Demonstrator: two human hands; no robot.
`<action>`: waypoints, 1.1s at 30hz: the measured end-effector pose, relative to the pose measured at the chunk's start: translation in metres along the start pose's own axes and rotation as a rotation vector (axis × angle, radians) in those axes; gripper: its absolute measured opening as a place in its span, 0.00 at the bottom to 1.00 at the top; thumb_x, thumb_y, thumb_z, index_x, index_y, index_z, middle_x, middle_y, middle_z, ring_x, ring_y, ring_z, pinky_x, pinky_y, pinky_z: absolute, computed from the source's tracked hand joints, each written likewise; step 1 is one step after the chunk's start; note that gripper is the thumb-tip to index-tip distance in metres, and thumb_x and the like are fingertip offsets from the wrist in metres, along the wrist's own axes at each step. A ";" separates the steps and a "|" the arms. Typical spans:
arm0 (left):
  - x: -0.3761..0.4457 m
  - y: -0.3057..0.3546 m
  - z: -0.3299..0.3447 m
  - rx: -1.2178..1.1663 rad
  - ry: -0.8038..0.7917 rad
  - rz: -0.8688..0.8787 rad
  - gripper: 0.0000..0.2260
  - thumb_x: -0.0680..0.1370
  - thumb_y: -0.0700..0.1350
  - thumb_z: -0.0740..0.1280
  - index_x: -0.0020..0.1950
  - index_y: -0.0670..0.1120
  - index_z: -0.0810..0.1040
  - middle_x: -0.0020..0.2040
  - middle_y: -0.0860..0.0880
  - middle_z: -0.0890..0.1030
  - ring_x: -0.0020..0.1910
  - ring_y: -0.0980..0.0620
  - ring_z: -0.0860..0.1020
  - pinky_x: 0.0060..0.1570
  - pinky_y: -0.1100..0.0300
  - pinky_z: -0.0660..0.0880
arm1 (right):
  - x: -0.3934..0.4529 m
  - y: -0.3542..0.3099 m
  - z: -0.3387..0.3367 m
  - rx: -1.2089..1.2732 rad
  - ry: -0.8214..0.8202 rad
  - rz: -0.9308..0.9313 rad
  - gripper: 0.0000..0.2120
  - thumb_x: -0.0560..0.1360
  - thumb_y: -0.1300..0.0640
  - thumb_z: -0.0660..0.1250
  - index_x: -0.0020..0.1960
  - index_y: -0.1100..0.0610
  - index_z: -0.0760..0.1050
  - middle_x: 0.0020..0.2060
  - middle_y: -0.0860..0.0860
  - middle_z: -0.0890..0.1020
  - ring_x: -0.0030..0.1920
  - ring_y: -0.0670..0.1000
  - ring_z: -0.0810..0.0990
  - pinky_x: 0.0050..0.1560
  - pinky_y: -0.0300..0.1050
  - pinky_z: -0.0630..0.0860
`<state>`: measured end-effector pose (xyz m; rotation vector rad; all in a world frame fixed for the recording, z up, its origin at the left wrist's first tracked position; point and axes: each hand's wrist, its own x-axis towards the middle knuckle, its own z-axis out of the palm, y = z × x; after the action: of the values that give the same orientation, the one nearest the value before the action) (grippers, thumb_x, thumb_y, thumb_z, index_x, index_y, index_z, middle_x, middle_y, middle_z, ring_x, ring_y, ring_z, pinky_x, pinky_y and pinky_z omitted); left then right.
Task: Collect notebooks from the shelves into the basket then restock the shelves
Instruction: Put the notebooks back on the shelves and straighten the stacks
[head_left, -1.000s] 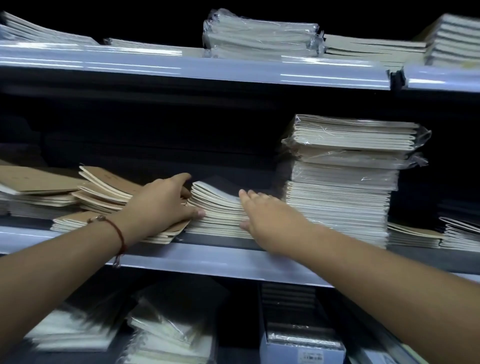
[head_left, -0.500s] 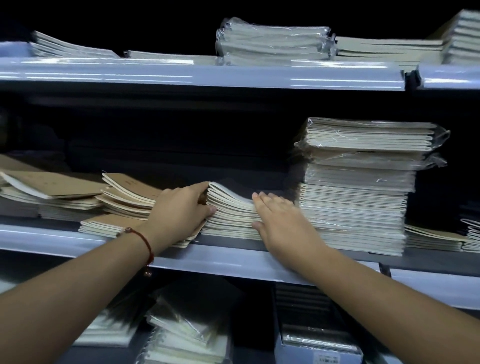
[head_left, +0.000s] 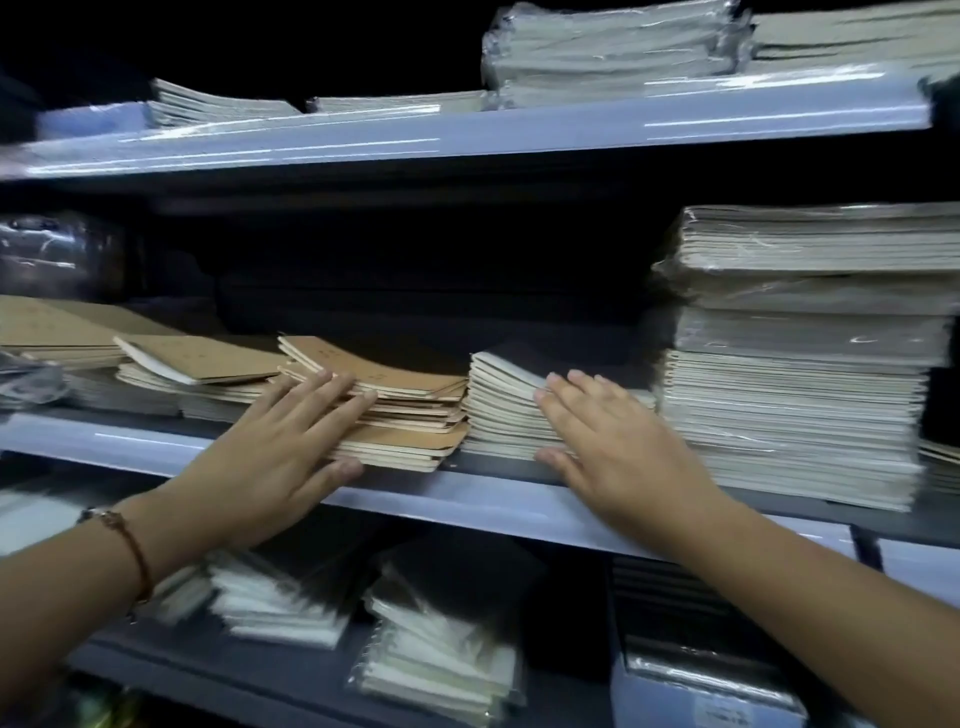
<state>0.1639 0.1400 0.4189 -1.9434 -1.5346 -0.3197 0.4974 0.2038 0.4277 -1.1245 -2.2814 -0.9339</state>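
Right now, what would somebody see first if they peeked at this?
Two bare hands on the middle shelf: the left hand lies flat on a stack of brown notebooks, and the right hand rests on the white notebooks beside them. Just right stands a tall pile of plastic-wrapped notebooks.

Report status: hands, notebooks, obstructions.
Left hand flat on brown kraft-cover notebook stack. Right hand flat on cream-edged notebook stack. Tall plastic-wrapped stack crowds right.

Left hand touches brown notebooks; right hand touches white notebooks.
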 end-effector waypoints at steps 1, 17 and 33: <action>0.000 -0.004 0.004 0.009 -0.006 -0.005 0.30 0.82 0.64 0.44 0.80 0.50 0.57 0.78 0.44 0.61 0.77 0.43 0.58 0.74 0.48 0.50 | 0.003 -0.009 -0.005 0.020 0.005 -0.009 0.32 0.80 0.40 0.46 0.72 0.59 0.70 0.70 0.56 0.74 0.71 0.55 0.71 0.72 0.51 0.57; 0.042 -0.027 0.033 0.093 0.106 0.046 0.31 0.81 0.65 0.35 0.80 0.52 0.50 0.78 0.38 0.59 0.77 0.35 0.54 0.73 0.34 0.51 | 0.095 -0.120 0.009 0.073 -0.031 0.013 0.36 0.81 0.37 0.45 0.80 0.56 0.39 0.79 0.53 0.41 0.79 0.53 0.37 0.75 0.48 0.33; 0.067 -0.064 0.007 0.004 -0.086 -0.113 0.44 0.75 0.72 0.52 0.80 0.47 0.44 0.79 0.44 0.55 0.73 0.43 0.65 0.68 0.51 0.67 | 0.138 -0.111 -0.012 -0.065 -0.337 0.054 0.32 0.80 0.53 0.63 0.79 0.50 0.51 0.73 0.49 0.69 0.66 0.55 0.75 0.57 0.52 0.77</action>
<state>0.1217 0.2051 0.4712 -1.8932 -1.7032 -0.2835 0.3289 0.2180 0.4797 -1.4600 -2.4809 -0.8563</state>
